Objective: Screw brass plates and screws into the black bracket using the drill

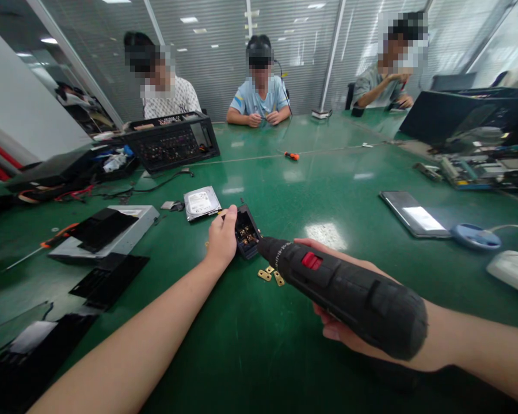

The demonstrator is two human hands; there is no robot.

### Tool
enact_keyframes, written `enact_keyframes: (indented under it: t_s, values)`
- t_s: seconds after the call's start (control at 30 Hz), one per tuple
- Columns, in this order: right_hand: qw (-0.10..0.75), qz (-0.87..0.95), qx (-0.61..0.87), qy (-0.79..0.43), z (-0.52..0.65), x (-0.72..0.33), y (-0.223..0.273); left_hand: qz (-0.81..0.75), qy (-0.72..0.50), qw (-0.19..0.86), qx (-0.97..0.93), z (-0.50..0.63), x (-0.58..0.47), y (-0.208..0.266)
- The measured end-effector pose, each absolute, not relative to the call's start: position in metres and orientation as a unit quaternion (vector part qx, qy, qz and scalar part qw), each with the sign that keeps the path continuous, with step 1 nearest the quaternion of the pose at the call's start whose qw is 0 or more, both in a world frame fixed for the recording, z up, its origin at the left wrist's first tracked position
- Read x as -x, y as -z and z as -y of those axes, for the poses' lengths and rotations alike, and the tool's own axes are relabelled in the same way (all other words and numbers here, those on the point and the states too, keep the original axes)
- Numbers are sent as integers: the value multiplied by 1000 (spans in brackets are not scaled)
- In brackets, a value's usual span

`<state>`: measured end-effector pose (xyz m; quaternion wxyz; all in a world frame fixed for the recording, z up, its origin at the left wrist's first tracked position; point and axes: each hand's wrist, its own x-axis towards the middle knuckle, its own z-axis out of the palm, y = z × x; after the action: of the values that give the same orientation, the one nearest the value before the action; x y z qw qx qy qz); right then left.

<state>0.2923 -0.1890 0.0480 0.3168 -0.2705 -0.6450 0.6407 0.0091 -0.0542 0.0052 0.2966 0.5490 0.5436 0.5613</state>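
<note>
My left hand [223, 237] is closed around the left side of a small black box [247, 231], its thumb over the rim. Inside the open box are several brass-coloured metal pieces. My right hand [341, 328] grips a black cordless drill [345, 287] with a red switch on top. The drill's nose points left, right at the box's right side; whether its tip touches cannot be made out. Several small brass plates with holes [265, 276] lie on the green table just below the box. Beyond my left hand rests a hard drive [201, 202].
On the left are a metal drive case [144, 221], an orange-handled screwdriver [52, 241] and black panels [112, 282]. A black computer case [172, 141] stands farther back. A phone [414, 215] and circuit boards [487, 167] lie right. Three people sit across the table [250, 356].
</note>
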Motion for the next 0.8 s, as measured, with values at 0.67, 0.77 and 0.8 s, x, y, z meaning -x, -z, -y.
enact_keyframes:
  t_s: [0.67,0.77,0.8]
  values:
    - [316,662,270,-623,189,-288,-63,-547,-565,311,-534,52,-8,-2]
    - [318,660,258,-630,189,-289,-64,-542,-566,309,-540,52,-8,-2]
    - [317,661,259,-629,189,-289,-65,-541,-567,308,-540,52,-8,-2]
